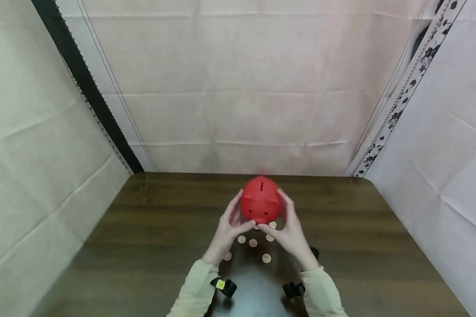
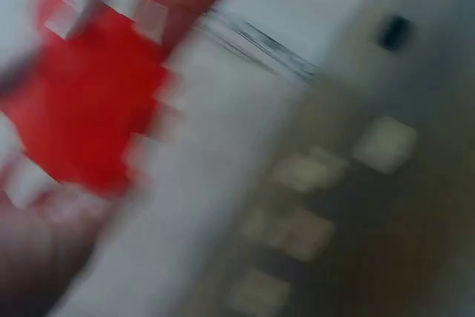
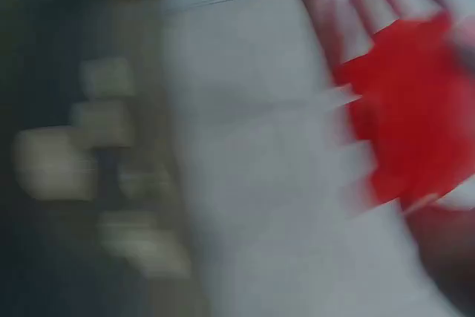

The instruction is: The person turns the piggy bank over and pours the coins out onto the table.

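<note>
Both hands hold a red piggy bank (image 1: 260,202) between them, above the wooden table. Its coin slot shows on top and its snout faces the person. My left hand (image 1: 230,225) grips its left side, fingers along the flank and thumb underneath. On the other side my right hand (image 1: 289,231) mirrors this grip, the thumb tips nearly meeting below the snout. Several coins lie below and in front of it, among them a coin (image 1: 266,258) between the wrists. Motion blurs the piggy bank (image 2: 96,102) in the left wrist view and the red body (image 3: 415,109) in the right wrist view.
The brown wooden table (image 1: 143,255) ends at a white cloth wall (image 1: 254,110) behind, with cloth hangings (image 1: 43,176) at both sides. A black wrist device (image 1: 228,288) sits on the left forearm, and another wrist device (image 1: 293,290) on the right.
</note>
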Demonstrator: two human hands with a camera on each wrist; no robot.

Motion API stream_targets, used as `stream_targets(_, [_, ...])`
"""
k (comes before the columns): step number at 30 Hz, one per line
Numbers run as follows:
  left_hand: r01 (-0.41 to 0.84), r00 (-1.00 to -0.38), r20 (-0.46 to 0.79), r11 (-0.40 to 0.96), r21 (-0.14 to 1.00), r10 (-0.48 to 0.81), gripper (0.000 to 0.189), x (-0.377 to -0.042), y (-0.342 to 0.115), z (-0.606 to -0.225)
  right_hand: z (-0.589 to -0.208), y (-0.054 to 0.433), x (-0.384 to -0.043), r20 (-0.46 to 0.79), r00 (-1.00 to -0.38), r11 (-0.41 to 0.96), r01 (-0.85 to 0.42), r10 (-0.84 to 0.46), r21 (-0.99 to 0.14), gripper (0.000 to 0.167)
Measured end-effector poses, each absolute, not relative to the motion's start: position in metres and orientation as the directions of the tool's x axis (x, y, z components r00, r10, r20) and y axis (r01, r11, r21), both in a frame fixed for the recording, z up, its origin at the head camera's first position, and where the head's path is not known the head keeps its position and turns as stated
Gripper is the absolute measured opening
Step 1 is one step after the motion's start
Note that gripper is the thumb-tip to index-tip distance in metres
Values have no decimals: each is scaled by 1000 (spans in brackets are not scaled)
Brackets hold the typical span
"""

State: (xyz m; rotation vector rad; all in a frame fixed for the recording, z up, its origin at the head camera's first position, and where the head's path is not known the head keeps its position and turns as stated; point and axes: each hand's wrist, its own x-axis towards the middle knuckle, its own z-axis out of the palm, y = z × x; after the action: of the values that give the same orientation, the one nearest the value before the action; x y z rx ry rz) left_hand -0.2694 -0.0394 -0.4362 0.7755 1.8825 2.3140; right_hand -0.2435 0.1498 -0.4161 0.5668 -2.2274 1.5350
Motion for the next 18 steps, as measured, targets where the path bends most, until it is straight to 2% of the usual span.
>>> stream_targets(2, [97,-925,156,-180,979,347,78,-274,-40,-458,-436,147,-248,296,-951,330,-309,-88,-892,91])
stream_targets(4, [24,-937,64,-119,993,343,76,-281,-41,-474,-452,147,-253,145,-988,318,-156,-57,-935,89])
stream_targets(7, [34,-935,70,-107,994,347,76,-291,-42,-480,-464,150,-262,112,-993,276,-119,-41,-954,93])
stream_targets(10, [91,-933,142,-163,982,331,75,-292,-41,-465,-452,151,-263,219,-975,252,-223,-44,-942,94])
stream_targets(12, [169,-914,233,-210,963,331,76,-284,-42,-443,-434,150,-256,341,-939,248,-340,-40,-907,95])
stream_targets(14, [293,-870,367,-251,922,330,78,-270,-42,-418,-412,150,-244,505,-862,247,-499,-41,-831,99])
stream_targets(16, [433,-793,511,-285,855,330,79,-258,-43,-397,-395,150,-232,658,-751,241,-648,-48,-722,104])
stream_targets(18, [531,-721,615,-314,787,320,79,-251,-43,-387,-387,150,-226,747,-663,260,-731,-54,-630,107])
